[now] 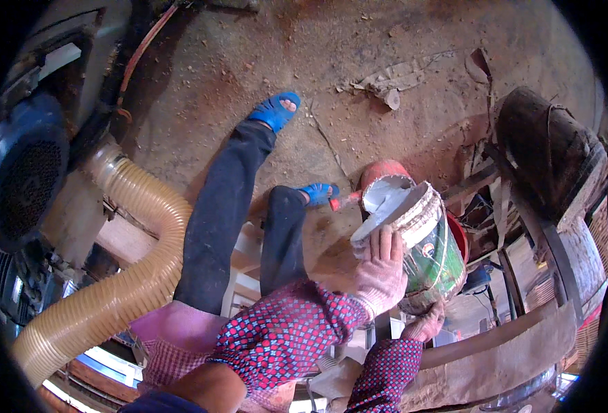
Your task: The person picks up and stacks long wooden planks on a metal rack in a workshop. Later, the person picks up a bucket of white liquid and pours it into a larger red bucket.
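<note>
A green bucket (436, 260) with a white-crusted rim is tilted over to the left. Thick white liquid (381, 208) lies at its mouth and in the red long-handled dipper (385, 170) just beyond it. My gloved left hand (381, 270) holds the bucket near its rim, its fingers laid over the edge. Lower down, my gloved right hand (425, 323) grips the bucket's bottom edge; its fingers are partly hidden. The dipper's red handle (345, 200) points left, and neither hand touches it.
A ribbed yellowish hose (135, 275) curves along my left, near a round blue machine housing (25, 172). A dark crusted container (548, 148) stands at the right beside wooden boards (503, 351). Shavings and a torn scrap (393, 82) litter the dirt floor.
</note>
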Demonstrator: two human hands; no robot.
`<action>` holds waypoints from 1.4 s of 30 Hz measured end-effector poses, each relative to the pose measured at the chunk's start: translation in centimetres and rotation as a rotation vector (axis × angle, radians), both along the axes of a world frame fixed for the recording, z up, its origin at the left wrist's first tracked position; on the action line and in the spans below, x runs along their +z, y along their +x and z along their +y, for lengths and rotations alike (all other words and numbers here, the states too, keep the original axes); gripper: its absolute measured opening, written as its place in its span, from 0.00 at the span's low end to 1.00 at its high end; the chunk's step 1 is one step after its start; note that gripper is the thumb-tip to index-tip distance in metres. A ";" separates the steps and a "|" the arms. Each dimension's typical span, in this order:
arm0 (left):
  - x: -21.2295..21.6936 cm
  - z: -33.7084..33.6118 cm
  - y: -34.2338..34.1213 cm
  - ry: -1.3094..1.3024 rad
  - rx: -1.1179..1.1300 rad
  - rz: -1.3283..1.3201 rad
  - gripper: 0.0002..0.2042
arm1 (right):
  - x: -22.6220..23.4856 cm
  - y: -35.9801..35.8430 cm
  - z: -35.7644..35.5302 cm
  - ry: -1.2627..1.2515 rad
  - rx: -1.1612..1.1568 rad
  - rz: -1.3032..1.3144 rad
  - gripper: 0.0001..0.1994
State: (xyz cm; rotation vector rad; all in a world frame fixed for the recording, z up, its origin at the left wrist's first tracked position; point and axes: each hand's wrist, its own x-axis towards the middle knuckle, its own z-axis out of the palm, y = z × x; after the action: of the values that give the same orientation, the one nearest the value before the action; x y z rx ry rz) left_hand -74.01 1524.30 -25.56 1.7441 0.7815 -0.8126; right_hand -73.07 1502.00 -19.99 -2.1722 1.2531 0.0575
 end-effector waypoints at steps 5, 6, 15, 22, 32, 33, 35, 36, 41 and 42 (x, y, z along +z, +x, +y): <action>4.6 3.2 -2.7 -0.120 -0.088 -0.018 0.41 | 0.4 1.1 3.8 -0.019 -0.048 0.034 0.19; 5.4 4.2 -3.8 -0.087 -0.135 -0.004 0.41 | 0.3 1.3 4.4 -0.011 -0.057 0.035 0.17; 9.3 21.9 -8.6 0.216 -0.730 0.076 0.36 | 0.8 1.2 4.8 0.093 -0.141 -0.031 0.14; 11.4 23.0 -11.4 0.326 -0.866 0.105 0.36 | 0.5 -1.0 3.7 0.066 0.023 -0.003 0.13; 12.9 21.2 -9.1 0.403 -0.988 -0.007 0.33 | 1.3 -0.4 14.6 0.152 0.134 0.132 0.16; 12.7 21.0 -9.8 0.438 -0.979 -0.075 0.32 | 1.2 -0.5 14.5 0.159 0.120 0.150 0.16; 13.4 20.8 -8.8 0.387 -0.961 -0.039 0.31 | 1.8 -0.2 14.7 0.138 0.133 0.164 0.17; 13.4 20.9 -8.6 0.362 -0.964 -0.014 0.30 | 2.2 0.0 14.6 0.127 0.140 0.172 0.17; 13.3 21.3 -9.4 0.347 -0.901 0.001 0.29 | 2.2 0.2 13.4 0.163 0.102 0.173 0.17; 12.7 21.5 -10.2 0.364 -0.898 -0.041 0.29 | 1.9 -0.1 12.8 0.182 0.086 0.153 0.17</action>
State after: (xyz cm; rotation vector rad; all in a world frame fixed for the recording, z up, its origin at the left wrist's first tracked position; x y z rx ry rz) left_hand -84.25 1545.75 -12.81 2.4697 0.0666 -1.2595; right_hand -73.13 1514.82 -18.09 -2.0936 1.1870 0.3655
